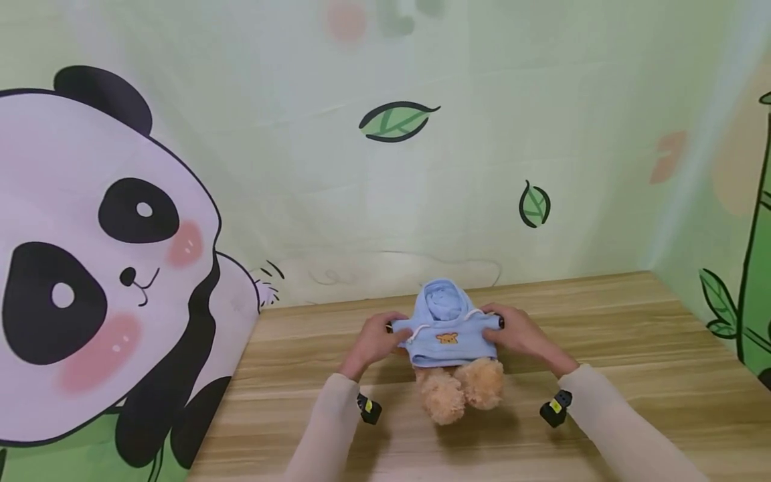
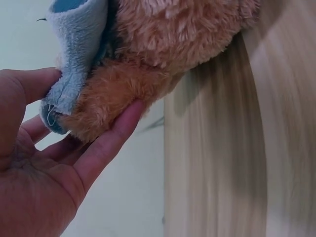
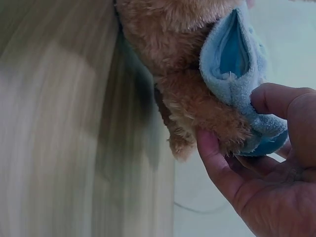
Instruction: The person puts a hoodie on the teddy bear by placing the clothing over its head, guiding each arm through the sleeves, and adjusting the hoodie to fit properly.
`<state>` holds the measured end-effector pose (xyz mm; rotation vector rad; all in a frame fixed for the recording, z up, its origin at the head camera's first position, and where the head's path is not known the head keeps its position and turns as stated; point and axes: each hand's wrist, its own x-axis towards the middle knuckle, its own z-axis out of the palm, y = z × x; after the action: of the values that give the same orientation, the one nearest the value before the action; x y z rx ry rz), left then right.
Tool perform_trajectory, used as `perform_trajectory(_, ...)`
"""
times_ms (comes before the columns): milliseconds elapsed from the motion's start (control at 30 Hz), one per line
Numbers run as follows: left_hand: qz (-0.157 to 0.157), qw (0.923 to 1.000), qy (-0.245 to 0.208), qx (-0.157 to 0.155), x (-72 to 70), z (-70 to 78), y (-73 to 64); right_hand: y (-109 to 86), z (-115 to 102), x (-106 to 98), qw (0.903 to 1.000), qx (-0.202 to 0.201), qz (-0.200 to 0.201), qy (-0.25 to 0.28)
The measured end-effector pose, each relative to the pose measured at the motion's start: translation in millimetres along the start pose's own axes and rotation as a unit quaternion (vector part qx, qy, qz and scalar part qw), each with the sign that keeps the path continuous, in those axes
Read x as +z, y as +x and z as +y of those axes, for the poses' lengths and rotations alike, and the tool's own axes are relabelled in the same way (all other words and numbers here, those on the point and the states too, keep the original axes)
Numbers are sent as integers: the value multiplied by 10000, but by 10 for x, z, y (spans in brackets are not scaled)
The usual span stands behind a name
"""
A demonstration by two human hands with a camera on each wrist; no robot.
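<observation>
The furry toy is over the table, contact unclear, with a blue hoodie across its front. At the toy's 2 sides, the left hand and right hand each pinch a sleeve with a furry arm, thumb on cloth. Good handling here probably means level, light grips, cloth and arm held as 1, without tugging the toy askew. No brand or writing is readable; an animal patch sits over the toy's belly.
</observation>
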<state>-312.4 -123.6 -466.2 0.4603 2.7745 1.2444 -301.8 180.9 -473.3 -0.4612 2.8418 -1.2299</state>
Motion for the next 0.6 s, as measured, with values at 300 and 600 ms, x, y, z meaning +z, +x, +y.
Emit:
perform_trajectory(300, 121, 9999, -109, -3, 179, -2, 43, -38, 24, -168, 9999, 54, -70, -85)
perform_trajectory(600, 184, 9996, -151, 118, 207, -10, 24, -15, 127, -130, 9998, -41, 56, -175)
